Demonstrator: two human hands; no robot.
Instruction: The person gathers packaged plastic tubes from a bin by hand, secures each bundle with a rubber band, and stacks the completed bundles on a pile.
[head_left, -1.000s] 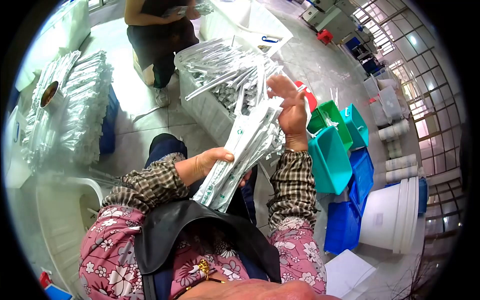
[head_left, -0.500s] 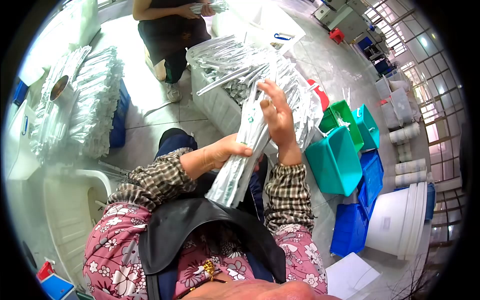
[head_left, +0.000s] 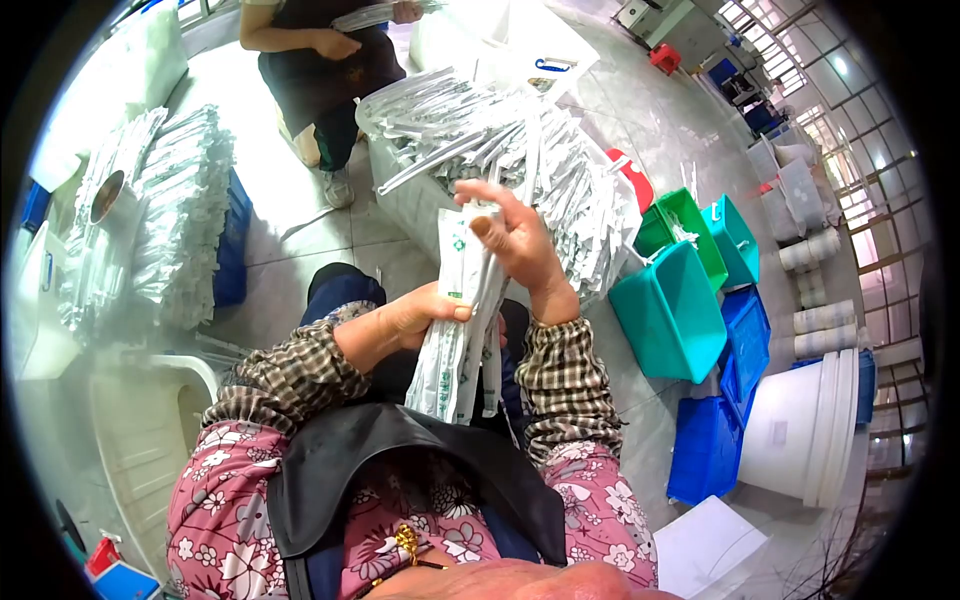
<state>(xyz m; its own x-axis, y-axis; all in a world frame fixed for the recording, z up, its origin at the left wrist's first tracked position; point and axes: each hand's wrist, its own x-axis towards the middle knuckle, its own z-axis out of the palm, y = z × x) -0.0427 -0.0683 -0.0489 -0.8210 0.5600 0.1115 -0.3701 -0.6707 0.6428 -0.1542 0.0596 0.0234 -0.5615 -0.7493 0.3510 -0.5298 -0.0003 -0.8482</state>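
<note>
- So the bundle of long, flat white packets with green print (head_left: 440,370) is up in front of the chest, just beyond the smooth black apron bib (head_left: 318,480).
- Left hand (head_left: 415,312) has it: fingers wrapped round the middle, thumb across the front face.
- Long axis runs mostly away from the body, far end tipped a touch to the right, near end by the bib.
- Right hand (head_left: 525,252) is the nearer one to the far end, which sits just left of and below its fingers. Can't tell if they're actually touching.
- Right fingers are empty as far as I can see, loosely bent and spread, pointing left over that end. Forearm comes up from the right in a brown-and-cream checked sleeve cuff (head_left: 568,390).
- Left forearm slants in from the lower left.
- Past both hands: big white plastic bin (head_left: 403,222) heaped with loose white strip-like packets (head_left: 470,125).
</note>
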